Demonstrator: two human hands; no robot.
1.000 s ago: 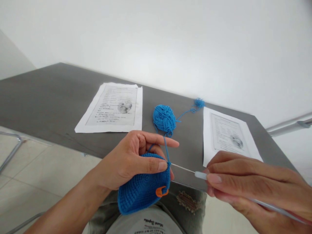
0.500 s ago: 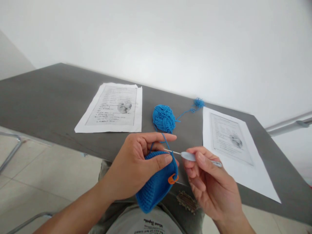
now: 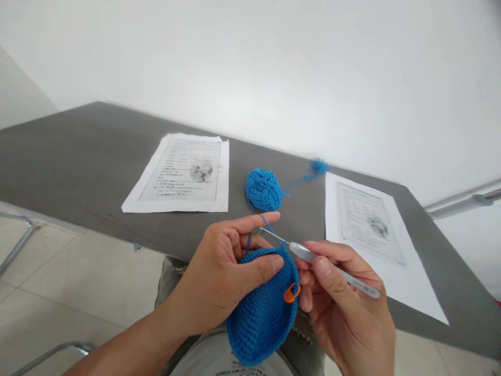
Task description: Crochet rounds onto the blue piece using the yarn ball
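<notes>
My left hand (image 3: pixel 230 266) pinches the top edge of a blue crochet piece (image 3: pixel 262 318) between thumb and fingers, with its index finger stretched out and blue working yarn looped over it. An orange stitch marker (image 3: pixel 291 293) hangs on the piece's right edge. In my right hand (image 3: pixel 344 292) is a crochet hook (image 3: pixel 303 253) with a grey handle, gripped between thumb and index finger. The thin metal shaft points up and left through the yarn at the edge of the piece, its tip just below my left index finger.
Behind my hands a ball of blue yarn (image 3: pixel 263 189) rests on the dark grey table (image 3: pixel 78 151). A strand links it to a small yarn tangle (image 3: pixel 319 166) near the wall. Printed sheets lie on both sides, a left sheet (image 3: pixel 156 156) and a right sheet (image 3: pixel 410 287).
The crochet piece has turned and shows more of its face, with the orange marker farther right and lower. The hook's handle has tilted down to the right, and its tip has risen.
</notes>
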